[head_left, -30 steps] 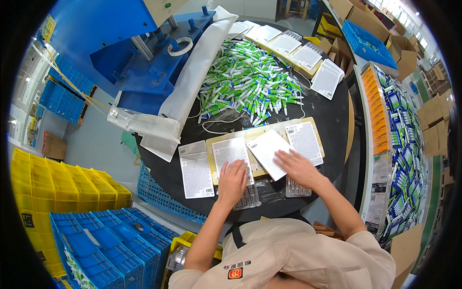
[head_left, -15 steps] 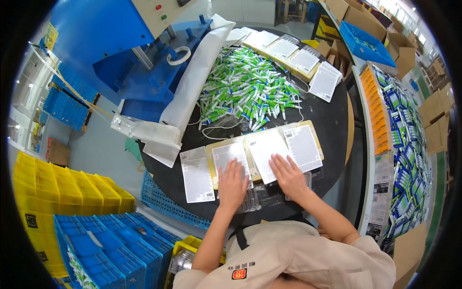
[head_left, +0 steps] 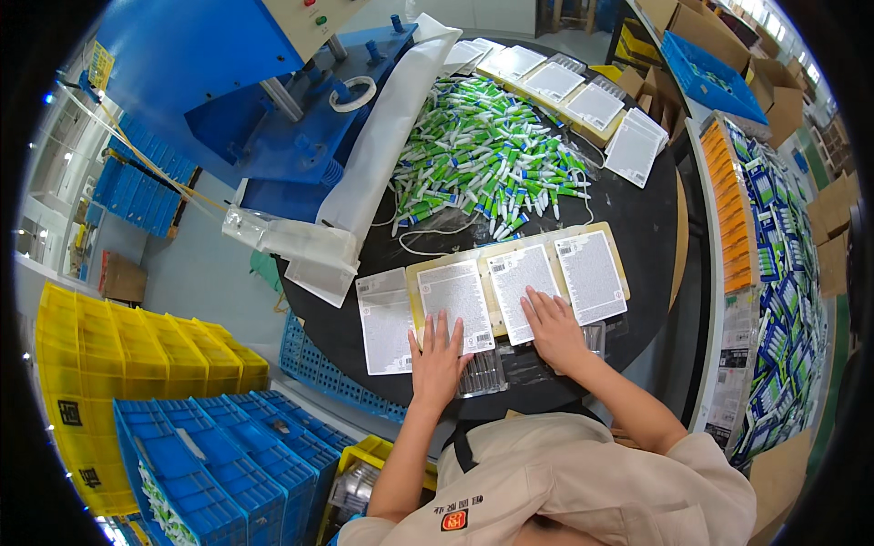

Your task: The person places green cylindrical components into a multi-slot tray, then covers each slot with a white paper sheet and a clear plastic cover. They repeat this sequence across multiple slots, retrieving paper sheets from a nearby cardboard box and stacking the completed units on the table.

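Note:
A pale yellow tray (head_left: 622, 254) lies across the near part of the round black table, with printed white cards in a row on it. My left hand (head_left: 438, 358) rests with spread fingers on the lower edge of one card (head_left: 452, 293). With fingers stretched out, my right hand (head_left: 554, 335) lies on the neighbouring card (head_left: 517, 278). A further card (head_left: 592, 273) covers the tray's right end. Another white card (head_left: 383, 314) sits at the left, beside the tray. Clear plastic blister packs (head_left: 482, 375) show partly under and beside my hands.
A heap of green and white tubes (head_left: 496, 155) lies beyond the tray. A second tray with cards (head_left: 555, 82) is at the far edge. The blue press (head_left: 209, 73) stands left, yellow crates (head_left: 137, 364) and blue crates (head_left: 218, 464) lower left, packed goods (head_left: 760, 237) right.
The card under my right hand has settled flatter on the tray, and its print now shows. My left hand has slid slightly down its card. The whole view has shifted a little.

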### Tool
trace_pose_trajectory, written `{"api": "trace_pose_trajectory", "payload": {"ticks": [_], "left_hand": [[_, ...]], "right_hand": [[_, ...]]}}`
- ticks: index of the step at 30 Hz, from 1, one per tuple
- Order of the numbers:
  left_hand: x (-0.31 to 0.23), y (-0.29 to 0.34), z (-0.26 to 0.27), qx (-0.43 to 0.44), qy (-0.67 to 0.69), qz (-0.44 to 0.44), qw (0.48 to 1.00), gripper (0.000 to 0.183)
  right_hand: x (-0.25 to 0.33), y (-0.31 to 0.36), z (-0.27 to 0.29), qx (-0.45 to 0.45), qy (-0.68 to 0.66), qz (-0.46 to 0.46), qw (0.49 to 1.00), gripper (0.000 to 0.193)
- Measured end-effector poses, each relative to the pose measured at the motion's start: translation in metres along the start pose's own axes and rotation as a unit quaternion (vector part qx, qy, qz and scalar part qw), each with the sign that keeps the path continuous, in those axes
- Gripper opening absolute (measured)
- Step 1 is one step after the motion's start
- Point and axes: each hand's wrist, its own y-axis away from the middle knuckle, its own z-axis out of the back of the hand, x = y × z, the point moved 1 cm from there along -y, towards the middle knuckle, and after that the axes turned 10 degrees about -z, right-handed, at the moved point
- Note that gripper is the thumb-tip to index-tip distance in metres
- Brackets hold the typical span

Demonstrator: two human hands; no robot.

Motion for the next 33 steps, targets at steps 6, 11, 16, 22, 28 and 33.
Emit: {"api": "trace_pose_trajectory", "payload": {"ticks": [6,11,16,22,28,33], "left_hand": [[0.007,-0.046,0.007,-0.057,0.051,0.027,0.997,0.071],[0.009,-0.092,-0.004,-0.042,0.046,-0.033,0.997,0.07],[0.01,-0.088,-0.006,-0.044,0.026,-0.033,0.998,0.066],[0.01,-0.092,-0.008,-0.015,0.009,-0.022,1.0,0.065],[0.052,-0.041,0.017,-0.215,0.203,0.063,0.953,0.058],[0.064,0.075,0.014,-0.403,0.41,0.307,0.759,0.032]], "right_hand": [[-0.029,-0.024,0.018,0.049,-0.211,0.01,0.976,0.069],[-0.004,-0.054,-0.013,-0.021,-0.117,-0.047,0.992,0.07],[0.023,-0.058,-0.036,-0.081,-0.108,-0.121,0.983,0.072],[0.018,-0.07,-0.037,-0.089,-0.101,-0.12,0.984,0.074],[0.018,-0.069,-0.042,-0.102,-0.076,-0.11,0.986,0.073],[0.008,-0.077,-0.032,-0.037,-0.113,-0.122,0.985,0.069]]}}
